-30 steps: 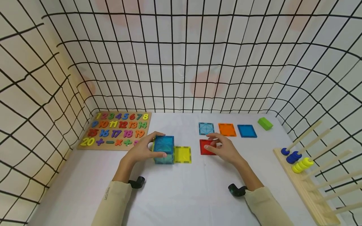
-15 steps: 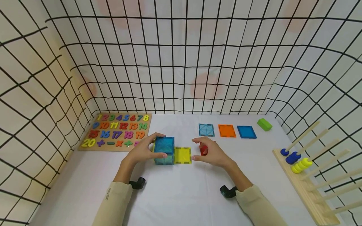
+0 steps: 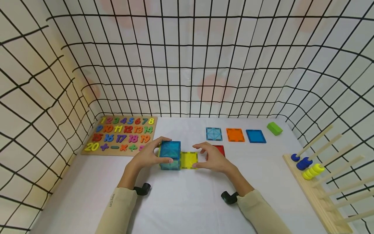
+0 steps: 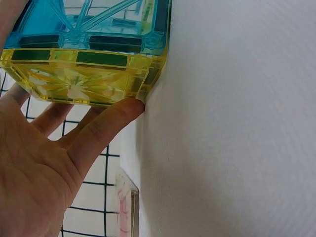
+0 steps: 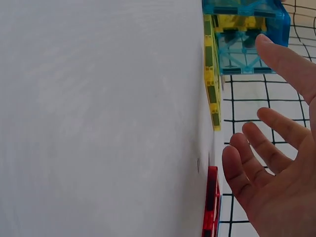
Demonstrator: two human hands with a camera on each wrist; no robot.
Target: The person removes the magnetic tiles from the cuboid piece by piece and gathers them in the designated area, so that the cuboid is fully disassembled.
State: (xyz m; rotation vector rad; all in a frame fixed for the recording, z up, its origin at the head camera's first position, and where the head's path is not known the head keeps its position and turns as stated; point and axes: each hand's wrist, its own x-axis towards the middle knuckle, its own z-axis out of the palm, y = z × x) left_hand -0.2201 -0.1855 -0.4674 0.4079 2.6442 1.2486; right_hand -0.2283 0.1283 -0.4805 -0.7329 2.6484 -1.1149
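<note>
My left hand [image 3: 146,155] grips a box of see-through magnetic tiles [image 3: 170,150], thumb at its front corner and fingers round its left and back. Blue tiles show on its top and front, and a yellow side tile [image 4: 74,81] faces the palm in the left wrist view. Flat on the cloth against its right side lies a yellow magnetic tile [image 3: 188,160]. Over that tile's right edge hovers my right hand [image 3: 214,158], fingers spread and holding nothing. A red magnetic tile [image 3: 221,149] lies partly hidden behind the right hand.
Light blue [image 3: 214,134], orange [image 3: 235,135] and dark blue [image 3: 255,136] tiles lie in a row at the back. A green block [image 3: 274,128] is beyond them. A number puzzle board [image 3: 118,135] lies left; a wooden peg rack [image 3: 318,195] with beads stands right. Black mesh surrounds the table.
My right hand has moved left, from over the red tile to the yellow tile's right edge. The left hand stays on the box, and the tiles keep their places.
</note>
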